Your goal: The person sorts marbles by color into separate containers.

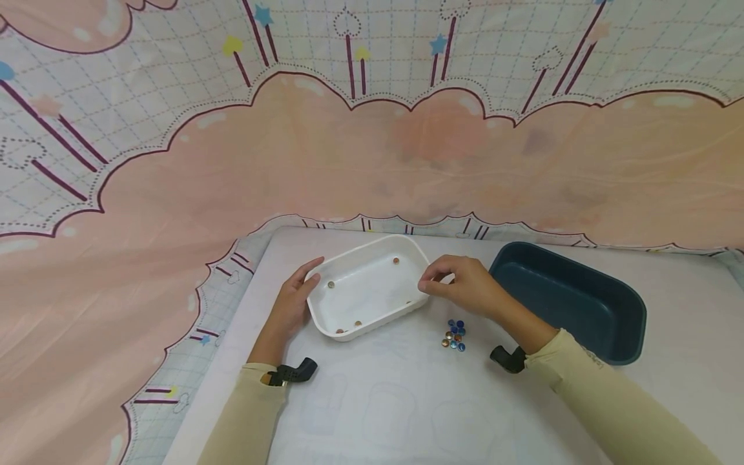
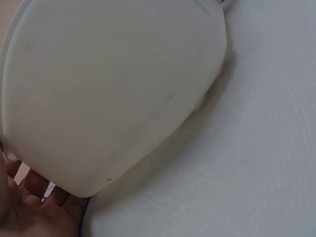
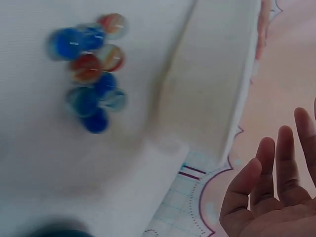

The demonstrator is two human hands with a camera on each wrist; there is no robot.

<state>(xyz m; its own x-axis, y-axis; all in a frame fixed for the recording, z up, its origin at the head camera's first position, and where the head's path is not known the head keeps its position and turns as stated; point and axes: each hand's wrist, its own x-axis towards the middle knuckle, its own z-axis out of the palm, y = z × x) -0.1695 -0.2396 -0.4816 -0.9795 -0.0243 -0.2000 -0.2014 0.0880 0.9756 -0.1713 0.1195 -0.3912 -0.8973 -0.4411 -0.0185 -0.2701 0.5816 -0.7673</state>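
Note:
A white rectangular tray with rounded corners holds several small, mostly orange-brown marbles, one of them near its far side. My left hand grips the tray's left end, thumb at the rim and fingers round the outside. Over the tray's right end hovers my right hand, fingers loosely bent; in the right wrist view they are spread, with no held thing visible. On the white table, right of the tray, lies a cluster of blue and orange glass marbles.
A dark blue rectangular basin stands to the right, behind my right forearm. The white tabletop stretches in front. A patterned pink and white cloth hangs behind the table and down its left side.

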